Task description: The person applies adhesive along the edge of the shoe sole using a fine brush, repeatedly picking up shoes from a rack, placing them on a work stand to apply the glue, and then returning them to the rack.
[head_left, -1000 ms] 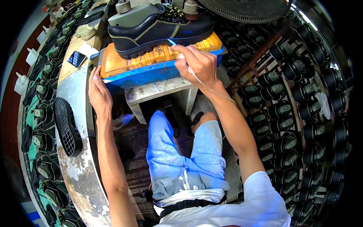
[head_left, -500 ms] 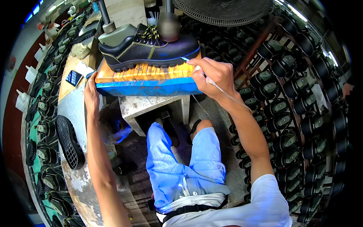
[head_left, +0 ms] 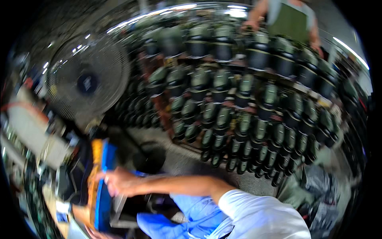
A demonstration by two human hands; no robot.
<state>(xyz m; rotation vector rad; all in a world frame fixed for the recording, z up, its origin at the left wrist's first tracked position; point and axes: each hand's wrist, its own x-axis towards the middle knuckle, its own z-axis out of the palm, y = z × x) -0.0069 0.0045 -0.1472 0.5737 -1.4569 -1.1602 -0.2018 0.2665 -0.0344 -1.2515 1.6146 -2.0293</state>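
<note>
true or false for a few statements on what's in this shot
1. The right hand rests on the blue tray. True.
2. A fan stands at upper left. True.
3. The racks hold white sneakers. False: they hold dark shoes.
4. The person wears red trousers. False: the trousers are blue.
5. Another person stands behind the racks. True.

Workstation far left, shoe racks right.
Right hand (head_left: 119, 182) on the tray (head_left: 104, 187) edge, shoe (head_left: 75, 175) just left of it. Fan (head_left: 88, 81) above; rack of shoes (head_left: 242, 115) right; another person (head_left: 290, 20) behind the rack.
</note>
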